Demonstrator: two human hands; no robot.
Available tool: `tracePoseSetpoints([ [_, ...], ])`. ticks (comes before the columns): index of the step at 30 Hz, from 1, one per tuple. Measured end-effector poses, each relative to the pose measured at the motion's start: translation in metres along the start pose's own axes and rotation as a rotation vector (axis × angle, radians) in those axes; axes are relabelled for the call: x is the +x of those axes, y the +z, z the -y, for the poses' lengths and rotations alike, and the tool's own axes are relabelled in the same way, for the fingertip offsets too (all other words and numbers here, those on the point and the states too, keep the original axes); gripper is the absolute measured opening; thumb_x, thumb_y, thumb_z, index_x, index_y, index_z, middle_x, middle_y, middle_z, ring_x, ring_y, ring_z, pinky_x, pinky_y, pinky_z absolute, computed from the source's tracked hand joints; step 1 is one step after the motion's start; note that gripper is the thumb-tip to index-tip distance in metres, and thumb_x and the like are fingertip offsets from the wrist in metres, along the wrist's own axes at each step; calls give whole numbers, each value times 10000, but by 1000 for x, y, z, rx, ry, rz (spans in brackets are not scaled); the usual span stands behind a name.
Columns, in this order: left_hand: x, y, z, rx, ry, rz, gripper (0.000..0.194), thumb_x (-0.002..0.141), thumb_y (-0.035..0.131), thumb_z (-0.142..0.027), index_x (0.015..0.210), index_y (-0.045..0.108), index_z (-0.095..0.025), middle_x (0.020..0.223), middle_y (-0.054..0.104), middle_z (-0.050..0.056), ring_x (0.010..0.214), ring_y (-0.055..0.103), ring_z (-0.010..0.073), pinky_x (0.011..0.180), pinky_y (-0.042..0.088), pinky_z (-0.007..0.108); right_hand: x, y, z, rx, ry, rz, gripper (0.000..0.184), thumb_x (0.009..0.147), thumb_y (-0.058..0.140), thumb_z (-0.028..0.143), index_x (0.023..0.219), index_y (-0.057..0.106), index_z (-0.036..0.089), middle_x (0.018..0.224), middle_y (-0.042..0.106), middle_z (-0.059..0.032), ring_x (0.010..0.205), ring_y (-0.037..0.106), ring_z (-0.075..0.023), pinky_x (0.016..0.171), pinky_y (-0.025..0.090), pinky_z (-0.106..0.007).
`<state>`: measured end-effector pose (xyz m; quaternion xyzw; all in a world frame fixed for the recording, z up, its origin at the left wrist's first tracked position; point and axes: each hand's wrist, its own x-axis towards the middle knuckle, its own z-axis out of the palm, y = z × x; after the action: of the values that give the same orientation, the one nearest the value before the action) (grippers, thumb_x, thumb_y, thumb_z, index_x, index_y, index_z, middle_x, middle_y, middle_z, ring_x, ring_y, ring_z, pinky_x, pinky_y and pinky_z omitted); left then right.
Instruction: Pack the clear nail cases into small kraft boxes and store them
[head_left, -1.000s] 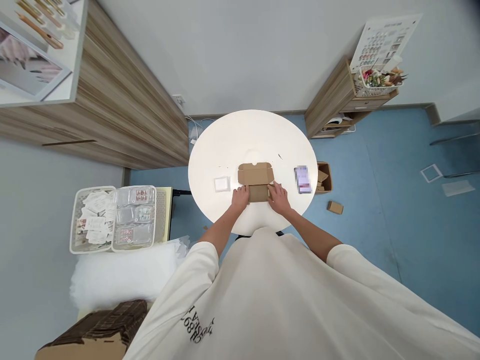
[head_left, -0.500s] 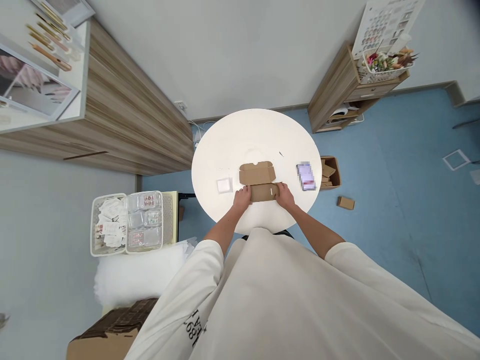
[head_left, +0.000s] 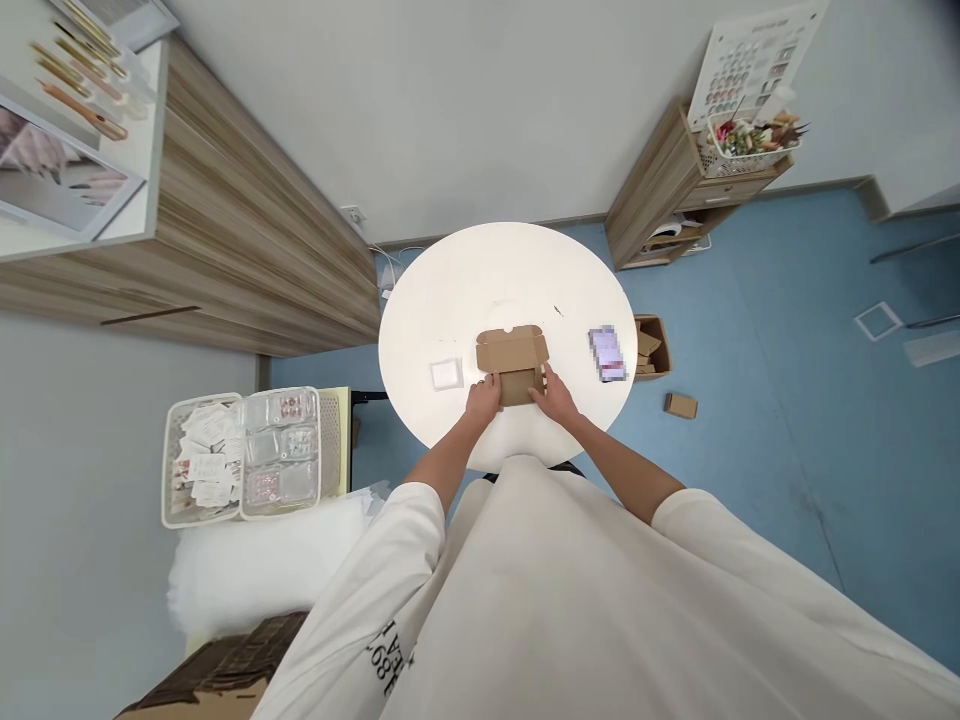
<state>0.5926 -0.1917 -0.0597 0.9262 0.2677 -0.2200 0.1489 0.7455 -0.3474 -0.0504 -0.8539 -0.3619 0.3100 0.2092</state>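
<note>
A brown cardboard box [head_left: 517, 388] lies on the round white table with its lid panel [head_left: 512, 352] folded open on the far side. My left hand [head_left: 484, 397] grips the left end of the box, fingers bent over its edge. At the other end, my right hand [head_left: 557, 398] has its fingers around the right side wall, with the thumb reaching inward over the box. Part of each end is hidden behind my fingers. Left of the box lies a small clear packet with a white card [head_left: 446, 374].
The round table [head_left: 450, 270] also bears a blurred phone [head_left: 607, 354] and a small dark item [head_left: 558, 311]. On the floor at right are an open carton [head_left: 660, 350] and a small brown box [head_left: 681, 405]. White baskets [head_left: 319, 440] stand at left, beside a wooden cabinet [head_left: 270, 220].
My right hand has shifted inward over the right end of the box, where a pale slot showed before. My left hand stays at its end. The whole view has moved slightly.
</note>
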Motion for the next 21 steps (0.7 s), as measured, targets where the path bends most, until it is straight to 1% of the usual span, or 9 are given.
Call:
tracePoseSetpoints([
  [1,0,1,0,-6,4,-2,1002,781,833,-331,1565,230,-171,1336,539,207,1141,607,329,938,442,387,0,0,0,29,23,12,570,995,459,440,1514,361,223,1332,597,-125,1102,606,-240,871,497,-335],
  [3,1,2,1,-16,18,-8,1016,771,841,-322,1566,228,-164,1338,537,212,1157,601,335,950,437,391,1,0,-1,57,73,37,450,1025,390,449,1392,510,219,1238,659,-102,1065,626,-219,855,491,-308],
  [5,3,4,2,-25,30,-16,1025,763,847,-303,1565,227,-155,1339,534,219,1167,597,340,956,435,396,3,-2,0,45,137,63,400,1033,376,417,1313,576,212,1148,699,-87,1026,643,-207,828,481,-284],
  [8,5,7,3,-44,35,-24,1025,750,853,-276,1560,238,-153,1335,535,219,1174,594,342,956,435,398,10,-5,4,-48,244,122,358,1012,439,405,1232,620,187,1088,717,-99,975,658,-217,766,472,-278],
  [12,5,9,3,-74,28,-35,1024,714,870,-222,1544,276,-145,1321,539,219,1157,601,338,944,439,397,21,-6,12,-225,317,159,302,974,514,418,1102,648,180,1085,703,-138,948,665,-250,722,470,-303],
  [17,2,5,2,-81,28,-56,1001,711,857,-184,1539,295,-135,1305,550,220,1119,617,330,918,458,395,31,-3,17,-390,331,161,242,954,508,354,1039,661,187,1064,685,-155,965,666,-292,736,488,-352],
  [21,0,3,1,-64,27,-72,970,720,840,-170,1532,311,-113,1278,562,218,1081,629,320,889,473,387,36,1,20,-452,322,161,226,930,515,296,1037,674,176,1055,677,-170,979,667,-311,748,494,-369],
])
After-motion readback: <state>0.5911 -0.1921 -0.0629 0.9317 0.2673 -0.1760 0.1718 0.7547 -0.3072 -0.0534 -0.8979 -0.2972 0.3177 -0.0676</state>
